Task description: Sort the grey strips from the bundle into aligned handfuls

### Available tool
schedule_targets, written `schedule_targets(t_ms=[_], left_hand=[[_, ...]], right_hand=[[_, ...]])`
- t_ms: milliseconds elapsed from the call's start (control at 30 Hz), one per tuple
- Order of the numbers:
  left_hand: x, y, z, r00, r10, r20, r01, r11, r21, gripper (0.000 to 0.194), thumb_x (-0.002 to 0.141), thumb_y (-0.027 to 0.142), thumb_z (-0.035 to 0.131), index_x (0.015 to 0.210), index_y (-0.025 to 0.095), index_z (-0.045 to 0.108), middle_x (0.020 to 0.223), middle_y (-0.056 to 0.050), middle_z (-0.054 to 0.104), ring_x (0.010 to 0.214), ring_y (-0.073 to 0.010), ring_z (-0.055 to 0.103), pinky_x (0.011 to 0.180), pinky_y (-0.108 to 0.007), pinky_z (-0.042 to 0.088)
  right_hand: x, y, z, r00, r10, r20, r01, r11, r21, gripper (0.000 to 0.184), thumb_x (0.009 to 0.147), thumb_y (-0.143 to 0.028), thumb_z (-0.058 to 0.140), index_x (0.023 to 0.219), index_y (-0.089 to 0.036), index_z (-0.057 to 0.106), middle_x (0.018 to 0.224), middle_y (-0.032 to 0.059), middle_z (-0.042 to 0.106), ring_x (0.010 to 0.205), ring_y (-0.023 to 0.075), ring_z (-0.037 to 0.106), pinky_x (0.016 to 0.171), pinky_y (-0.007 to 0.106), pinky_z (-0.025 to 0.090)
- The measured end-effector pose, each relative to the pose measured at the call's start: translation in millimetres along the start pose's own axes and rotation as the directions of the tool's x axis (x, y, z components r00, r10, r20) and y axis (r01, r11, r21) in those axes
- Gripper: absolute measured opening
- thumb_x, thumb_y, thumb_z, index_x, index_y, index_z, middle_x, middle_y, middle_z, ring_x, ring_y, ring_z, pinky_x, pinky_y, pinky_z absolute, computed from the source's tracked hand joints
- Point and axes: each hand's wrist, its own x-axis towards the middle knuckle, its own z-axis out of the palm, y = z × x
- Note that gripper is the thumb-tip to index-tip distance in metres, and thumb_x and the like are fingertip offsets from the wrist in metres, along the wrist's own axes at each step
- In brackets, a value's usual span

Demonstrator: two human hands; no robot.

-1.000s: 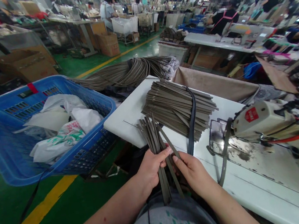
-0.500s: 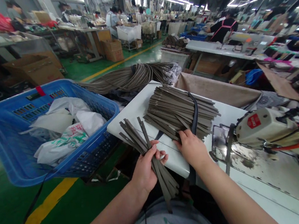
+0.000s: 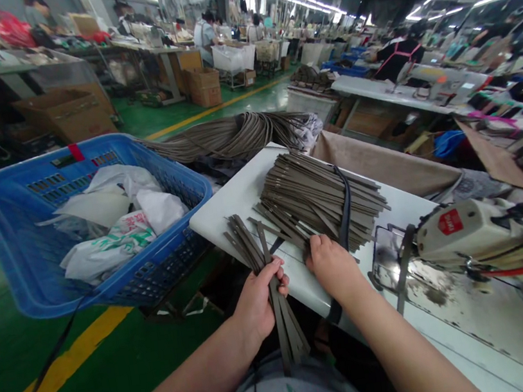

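Note:
A bundle of grey-brown strips point(image 3: 285, 322) is gripped in my left hand point(image 3: 261, 296), its ends fanning out above and below the fist. My right hand point(image 3: 332, 267) is closed on strips at the near edge of a larger pile of the same strips point(image 3: 305, 180). Some of those strips stick out to the left from under its fingers. The pile lies on the white table top point(image 3: 215, 209). Across the pile's right side runs a dark band point(image 3: 344, 204), close to my right hand.
To the left stands a blue plastic basket point(image 3: 17, 256) with white bags point(image 3: 121, 235) in it. A sewing machine point(image 3: 466, 232) is at the right of the table. Long coiled strips point(image 3: 228, 137) lie behind the table. Other people work farther back.
My right hand has closed on strips from the pile and drawn their ends out leftward. The left hand still holds its bundle, now slightly more upright. The camera view has shifted a little.

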Motion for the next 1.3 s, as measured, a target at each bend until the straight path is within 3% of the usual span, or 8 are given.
schedule_targets(t_ms=[167, 333, 500, 633, 767, 1000, 1133, 1300], left_hand=[[-1, 1, -0.4, 1.0, 0.028, 0.013, -0.028, 0.999, 0.027, 0.028, 0.069, 0.026, 0.086, 0.083, 0.011, 0.068, 0.062, 0.003, 0.05, 0.055, -0.0061, 0.047, 0.046, -0.015, 0.033], [0, -1, 2.9, 0.999, -0.005, 0.044, 0.004, 1.0, 0.023, 0.028, 0.066, 0.026, 0.086, 0.083, 0.01, 0.069, 0.049, 0.009, 0.035, 0.046, -0.004, 0.034, 0.043, -0.016, 0.024], [1, -1, 1.7, 0.998, 0.005, 0.067, -0.007, 0.999, 0.037, 0.025, 0.069, 0.026, 0.083, 0.083, 0.01, 0.069, 0.047, 0.01, 0.032, 0.047, -0.005, 0.033, 0.044, -0.017, 0.022], [4, 0, -0.2, 0.999, 0.013, 0.051, -0.015, 0.999, 0.029, 0.024, 0.069, 0.024, 0.082, 0.083, 0.011, 0.069, 0.049, 0.008, 0.036, 0.049, -0.0055, 0.035, 0.045, -0.017, 0.024], [7, -2, -2.0, 0.999, 0.015, 0.04, -0.016, 1.0, 0.023, 0.022, 0.068, 0.022, 0.081, 0.083, 0.011, 0.068, 0.05, 0.008, 0.037, 0.05, -0.0055, 0.037, 0.046, -0.017, 0.026], [6, -10, -0.2, 0.996, -0.003, 0.088, 0.0, 1.0, 0.031, 0.021, 0.07, 0.022, 0.079, 0.084, 0.013, 0.068, 0.051, 0.008, 0.036, 0.05, -0.0058, 0.037, 0.047, -0.017, 0.026], [3, -12, 4.1, 0.996, -0.023, 0.089, 0.02, 0.999, 0.029, 0.021, 0.069, 0.023, 0.079, 0.083, 0.013, 0.067, 0.052, 0.008, 0.037, 0.05, -0.0056, 0.038, 0.046, -0.016, 0.026], [-3, -9, 3.4, 0.998, -0.041, 0.053, 0.037, 0.997, 0.066, 0.021, 0.069, 0.024, 0.078, 0.085, 0.012, 0.069, 0.059, 0.003, 0.048, 0.058, -0.0087, 0.05, 0.046, -0.015, 0.029]], right_hand=[[-7, 10, -22, 0.999, 0.04, 0.004, -0.04, 0.996, 0.085, 0.01, 0.095, -0.02, 0.048, 0.103, -0.015, 0.051, 0.088, 0.0122, 0.069, 0.083, 0.0267, 0.071, 0.065, 0.031, 0.045], [-27, 16, -39, 0.978, 0.093, -0.186, -0.021, 0.935, 0.354, 0.031, 0.089, -0.024, 0.054, 0.119, -0.016, 0.052, 0.1, 0.0146, 0.072, 0.088, 0.0278, 0.07, 0.072, 0.033, 0.049], [-54, 26, -47, 0.973, 0.193, -0.126, -0.023, 0.625, 0.78, 0.024, 0.092, -0.044, 0.055, 0.101, -0.022, 0.057, 0.085, 0.0066, 0.072, 0.078, 0.0239, 0.068, 0.069, 0.032, 0.051], [-80, 36, -41, 0.978, 0.206, -0.019, -0.077, 0.445, 0.892, 0.027, 0.093, -0.05, 0.056, 0.096, -0.023, 0.057, 0.079, 0.0049, 0.071, 0.074, 0.0218, 0.067, 0.069, 0.032, 0.051], [-108, 36, -41, 0.957, 0.279, -0.075, -0.007, 0.282, 0.959, 0.023, 0.094, -0.048, 0.057, 0.097, -0.024, 0.057, 0.078, 0.0037, 0.067, 0.075, 0.0216, 0.065, 0.07, 0.034, 0.051], [-135, 10, -86, 0.75, 0.657, -0.073, 0.237, -0.165, 0.957, 0.008, 0.099, -0.032, 0.05, 0.101, -0.029, 0.057, 0.075, 0.0001, 0.047, 0.065, 0.0166, 0.05, 0.059, 0.031, 0.043], [-123, 7, -52, 0.952, 0.284, 0.111, 0.006, -0.38, 0.925, 0.022, 0.092, -0.044, 0.062, 0.102, -0.025, 0.06, 0.069, -0.0011, 0.052, 0.055, 0.0144, 0.05, 0.048, 0.027, 0.038], [-109, -10, 5, 0.879, -0.02, 0.477, -0.423, -0.497, 0.758, 0.037, 0.08, -0.048, 0.077, 0.096, -0.017, 0.065, 0.072, 0.0009, 0.061, 0.056, 0.0116, 0.053, 0.046, 0.021, 0.039]])
